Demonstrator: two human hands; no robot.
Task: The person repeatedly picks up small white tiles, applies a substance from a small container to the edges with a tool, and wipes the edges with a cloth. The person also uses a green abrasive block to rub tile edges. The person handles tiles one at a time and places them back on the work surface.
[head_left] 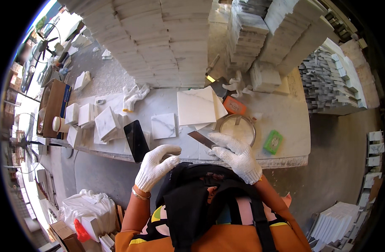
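White knitted work gloves cover both my hands. My right hand (239,158) is closed around a thin, flat metal blade (199,137), which sticks out to the left over the table edge. My left hand (157,164) hovers at the front edge, fingers curved and apart from the thumb, with nothing in it. Close to it a black smartphone (136,141) lies tilted. A square white marble tile (163,126) with grey veins lies flat between the hands, farther in. Behind the blade is a small stack of larger pale tiles (196,106). A round metal-rimmed dish (247,130) sits beyond my right hand, partly covered by it.
An orange box (234,106) and a green block (272,142) lie to the right. Several small marble blocks (106,123) and a cardboard box (53,108) stand left. Loose white gloves (134,98) lie farther back. Tall slab stacks (167,46) wall off the far side.
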